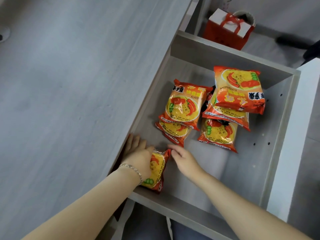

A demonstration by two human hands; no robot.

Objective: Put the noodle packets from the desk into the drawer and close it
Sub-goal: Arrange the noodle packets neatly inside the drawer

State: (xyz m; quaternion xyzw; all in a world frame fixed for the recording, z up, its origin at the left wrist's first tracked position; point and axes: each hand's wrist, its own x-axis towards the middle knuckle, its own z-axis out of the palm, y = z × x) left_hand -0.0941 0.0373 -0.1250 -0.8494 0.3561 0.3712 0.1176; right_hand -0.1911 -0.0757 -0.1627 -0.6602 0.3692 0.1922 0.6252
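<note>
- A noodle packet [158,170] stands on edge in the near left corner of the open drawer [277,135], against its left wall.
- The left hand [138,158] lies over the packet's top with fingers spread flat; whether it is gripping cannot be told.
- The right hand [183,158] hovers just beside the packet, fingers loose and open, holding nothing.
- Further back, two heaps of packets [181,108] and [237,90] lie on the drawer floor.
- The grey wood-grain desk [69,84] fills the left side.
- Beyond the drawer, a red-and-white gift bag [228,30] sits on the floor.
</note>
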